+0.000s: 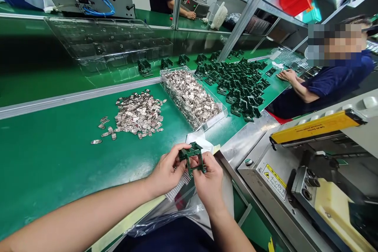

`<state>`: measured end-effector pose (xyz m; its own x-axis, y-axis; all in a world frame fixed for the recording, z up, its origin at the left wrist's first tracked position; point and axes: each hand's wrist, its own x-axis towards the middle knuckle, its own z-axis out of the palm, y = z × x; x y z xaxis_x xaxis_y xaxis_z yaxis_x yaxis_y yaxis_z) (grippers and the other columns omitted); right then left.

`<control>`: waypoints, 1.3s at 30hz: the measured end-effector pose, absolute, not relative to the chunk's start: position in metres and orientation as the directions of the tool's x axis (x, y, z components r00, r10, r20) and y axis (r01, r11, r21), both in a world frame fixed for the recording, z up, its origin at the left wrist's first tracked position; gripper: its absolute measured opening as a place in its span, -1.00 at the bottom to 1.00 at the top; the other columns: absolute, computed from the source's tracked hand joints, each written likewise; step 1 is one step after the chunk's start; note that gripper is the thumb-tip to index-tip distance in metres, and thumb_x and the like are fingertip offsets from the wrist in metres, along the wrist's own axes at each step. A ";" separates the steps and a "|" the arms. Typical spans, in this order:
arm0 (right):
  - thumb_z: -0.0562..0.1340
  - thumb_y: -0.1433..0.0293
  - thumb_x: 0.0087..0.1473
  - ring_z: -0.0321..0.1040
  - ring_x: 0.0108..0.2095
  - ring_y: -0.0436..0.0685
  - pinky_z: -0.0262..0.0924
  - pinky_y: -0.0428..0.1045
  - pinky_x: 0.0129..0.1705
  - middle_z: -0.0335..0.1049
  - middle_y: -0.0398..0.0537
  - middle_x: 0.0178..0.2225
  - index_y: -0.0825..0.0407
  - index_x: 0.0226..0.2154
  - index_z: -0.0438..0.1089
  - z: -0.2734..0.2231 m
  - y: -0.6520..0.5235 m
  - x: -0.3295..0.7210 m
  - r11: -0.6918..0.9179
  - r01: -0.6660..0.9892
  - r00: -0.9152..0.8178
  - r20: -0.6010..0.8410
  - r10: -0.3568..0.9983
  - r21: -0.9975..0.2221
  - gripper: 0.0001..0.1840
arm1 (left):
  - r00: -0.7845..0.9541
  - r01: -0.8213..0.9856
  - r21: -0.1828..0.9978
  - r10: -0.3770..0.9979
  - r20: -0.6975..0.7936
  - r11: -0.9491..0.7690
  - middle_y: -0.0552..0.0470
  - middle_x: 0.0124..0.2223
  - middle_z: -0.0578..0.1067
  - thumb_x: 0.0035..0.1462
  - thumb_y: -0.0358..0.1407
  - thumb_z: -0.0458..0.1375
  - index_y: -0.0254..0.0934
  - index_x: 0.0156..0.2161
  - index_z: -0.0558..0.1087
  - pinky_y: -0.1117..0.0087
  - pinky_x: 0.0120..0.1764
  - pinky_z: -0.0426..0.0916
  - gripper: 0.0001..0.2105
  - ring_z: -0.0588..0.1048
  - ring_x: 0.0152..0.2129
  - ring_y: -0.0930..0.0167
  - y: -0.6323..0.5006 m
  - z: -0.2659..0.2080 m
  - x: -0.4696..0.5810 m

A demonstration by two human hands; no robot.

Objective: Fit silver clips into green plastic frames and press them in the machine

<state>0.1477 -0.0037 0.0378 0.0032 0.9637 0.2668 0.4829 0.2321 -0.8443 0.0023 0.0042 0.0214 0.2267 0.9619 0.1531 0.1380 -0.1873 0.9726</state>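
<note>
Two bare hands are gripping one dark green, open-sided frame (193, 150) together, just above the bench's near edge.
The left hand (167, 171) is pinching the frame's left side between thumb and fingers while the right hand (210, 179) is clasping its right side, and the squarish, thin-walled piece is showing an opening between its legs. Beyond, small flat metal plates (138, 114) are lying in a loose, glinting pile on the smooth green benchtop (67, 161); more are filling a clear, rigid oblong box (217, 120), beside which similar angular green frames (242, 82) are heaping up in a jagged mass.
</note>
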 end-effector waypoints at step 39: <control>0.46 0.23 -0.13 0.36 -0.03 0.30 0.23 0.26 0.04 0.40 0.08 -0.01 0.00 0.05 0.37 0.095 -0.178 0.463 0.244 0.444 0.809 0.502 0.305 -0.862 -0.34 | 0.836 -0.140 0.939 0.471 0.282 -0.313 -0.25 0.01 0.51 -0.16 -0.22 0.41 -0.37 0.12 0.35 0.08 0.06 0.39 -0.31 0.49 -0.04 0.15 0.020 0.137 0.348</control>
